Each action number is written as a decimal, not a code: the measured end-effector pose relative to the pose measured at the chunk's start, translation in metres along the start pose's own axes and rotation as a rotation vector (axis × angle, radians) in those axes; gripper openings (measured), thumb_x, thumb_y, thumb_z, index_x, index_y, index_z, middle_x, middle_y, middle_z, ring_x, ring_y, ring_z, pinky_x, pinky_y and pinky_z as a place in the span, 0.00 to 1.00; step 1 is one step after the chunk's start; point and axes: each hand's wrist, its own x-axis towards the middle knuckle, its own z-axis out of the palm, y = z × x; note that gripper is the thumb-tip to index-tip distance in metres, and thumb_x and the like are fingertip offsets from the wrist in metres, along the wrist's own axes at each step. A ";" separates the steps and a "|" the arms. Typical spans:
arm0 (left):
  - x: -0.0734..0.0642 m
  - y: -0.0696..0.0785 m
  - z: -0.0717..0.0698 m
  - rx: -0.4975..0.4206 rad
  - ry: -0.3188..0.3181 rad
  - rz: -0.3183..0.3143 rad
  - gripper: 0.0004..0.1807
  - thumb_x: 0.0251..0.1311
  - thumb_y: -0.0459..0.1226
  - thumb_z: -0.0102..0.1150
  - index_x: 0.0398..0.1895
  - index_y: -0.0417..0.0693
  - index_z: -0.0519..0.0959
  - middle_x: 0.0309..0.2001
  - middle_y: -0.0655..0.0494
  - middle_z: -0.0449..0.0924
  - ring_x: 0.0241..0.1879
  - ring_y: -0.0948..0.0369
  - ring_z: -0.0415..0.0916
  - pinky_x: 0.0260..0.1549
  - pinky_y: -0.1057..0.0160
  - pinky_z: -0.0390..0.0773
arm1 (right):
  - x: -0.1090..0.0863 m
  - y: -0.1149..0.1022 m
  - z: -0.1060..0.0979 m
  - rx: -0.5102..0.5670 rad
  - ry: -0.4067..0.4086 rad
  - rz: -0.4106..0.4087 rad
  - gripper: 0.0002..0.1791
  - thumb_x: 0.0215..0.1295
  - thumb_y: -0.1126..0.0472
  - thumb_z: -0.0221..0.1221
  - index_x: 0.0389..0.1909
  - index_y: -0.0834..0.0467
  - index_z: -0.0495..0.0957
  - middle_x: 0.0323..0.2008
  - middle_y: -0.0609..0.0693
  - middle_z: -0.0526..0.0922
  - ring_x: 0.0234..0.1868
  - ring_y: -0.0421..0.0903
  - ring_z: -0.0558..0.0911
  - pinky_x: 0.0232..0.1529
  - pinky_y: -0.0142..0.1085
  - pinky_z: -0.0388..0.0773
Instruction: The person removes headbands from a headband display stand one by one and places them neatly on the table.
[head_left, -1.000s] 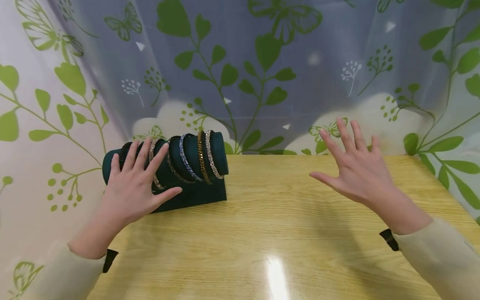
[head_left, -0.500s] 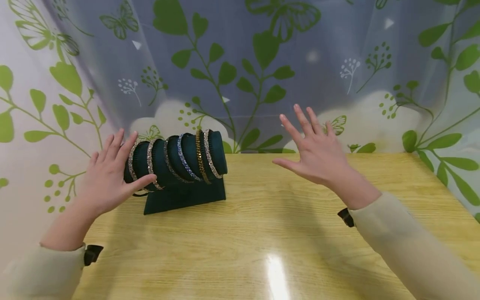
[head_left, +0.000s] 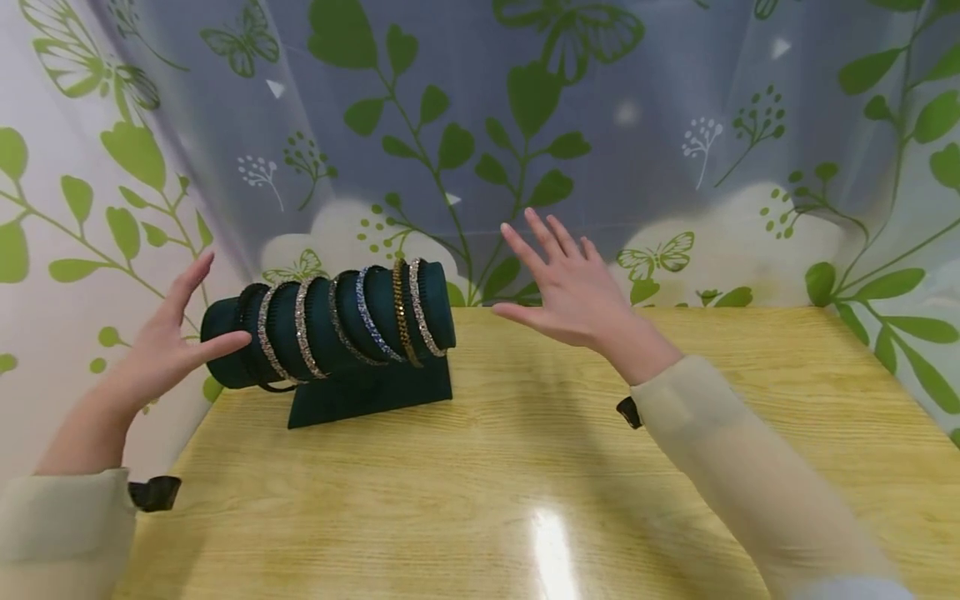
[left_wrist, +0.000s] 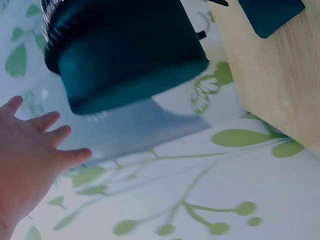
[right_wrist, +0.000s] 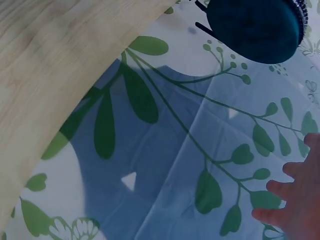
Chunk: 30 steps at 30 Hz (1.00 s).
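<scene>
Left hand (head_left: 150,354) released, thumb and fingers spread, just beside the left end of the dark green display roll (head_left: 384,304); right hand (head_left: 577,296) released too, splayed, apart from the right end. Between them, glittering headbands (head_left: 305,329) ring the roll above the wood-grain table (head_left: 420,483).

A hand could pass over the tabletop (head_left: 450,475) before the dark green stand (head_left: 367,393), or between its right end and the right hand (head_left: 573,292). The stand, ringed with headbands (head_left: 300,321) — the left hand (head_left: 153,354) beside its left end — blocked the back left; a patterned curtain (head_left: 450,192) closed the rear.
</scene>
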 end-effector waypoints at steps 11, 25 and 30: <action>-0.008 -0.047 -0.012 -0.442 -0.066 0.013 0.48 0.64 0.21 0.52 0.78 0.66 0.44 0.75 0.57 0.47 0.74 0.62 0.39 0.63 0.73 0.50 | 0.025 -0.023 0.025 0.190 -0.028 -0.037 0.52 0.61 0.22 0.42 0.76 0.38 0.28 0.76 0.44 0.28 0.75 0.53 0.41 0.67 0.58 0.48; -0.004 -0.075 -0.005 -0.550 -0.200 -0.048 0.48 0.63 0.18 0.51 0.78 0.63 0.46 0.69 0.56 0.55 0.60 0.71 0.64 0.48 0.73 0.69 | 0.045 -0.048 0.038 0.331 -0.065 -0.116 0.53 0.60 0.25 0.49 0.77 0.39 0.31 0.76 0.43 0.31 0.75 0.51 0.44 0.66 0.56 0.54; -0.002 -0.075 -0.005 -0.656 -0.253 -0.040 0.45 0.63 0.16 0.47 0.77 0.59 0.48 0.62 0.58 0.63 0.53 0.65 0.74 0.43 0.66 0.78 | 0.053 -0.053 0.039 0.330 -0.062 -0.161 0.54 0.60 0.26 0.51 0.77 0.41 0.33 0.77 0.45 0.34 0.75 0.52 0.47 0.66 0.53 0.56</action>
